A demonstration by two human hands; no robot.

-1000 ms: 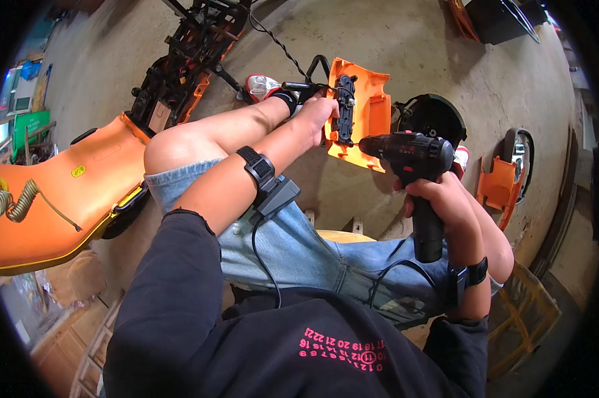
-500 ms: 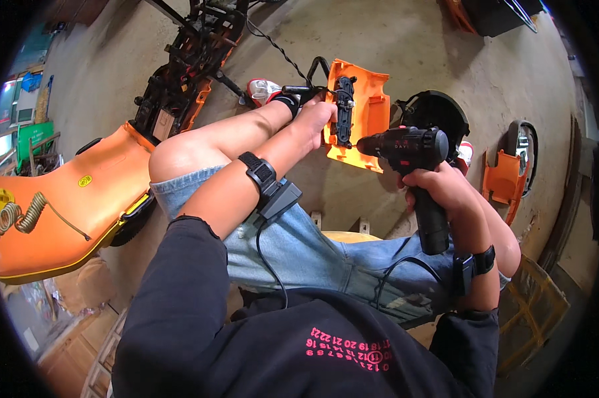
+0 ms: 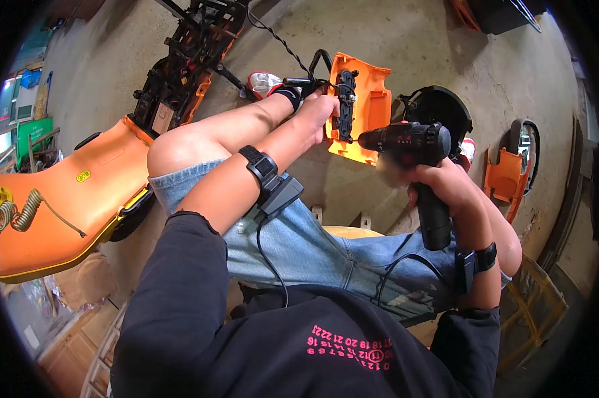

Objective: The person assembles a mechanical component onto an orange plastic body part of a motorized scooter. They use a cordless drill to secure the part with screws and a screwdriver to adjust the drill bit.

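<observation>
My left hand (image 3: 319, 113) is closed on the near-left edge of an orange plastic panel (image 3: 369, 109), tilted up in front of my knees. A long black fitting (image 3: 345, 106) lies along the panel's inner face, with a cable running toward it. My right hand (image 3: 442, 186) grips a black cordless drill (image 3: 409, 142) by its handle, the battery end hanging over my right thigh. The drill's bit points left at the lower end of the black fitting; whether it touches a screw there is too small to tell.
A stripped dark vehicle frame (image 3: 186, 66) stands at the far left, beside a large orange body shell (image 3: 74, 192) with a coiled spring (image 3: 24, 213) on it. A black helmet-like shell (image 3: 439, 109) and a smaller orange piece (image 3: 507, 176) lie on the floor to the right.
The orange panel has risen slightly in the view. The drill has shifted a little to the right, its bit still aimed at the fitting's lower end. Both grips are unchanged.
</observation>
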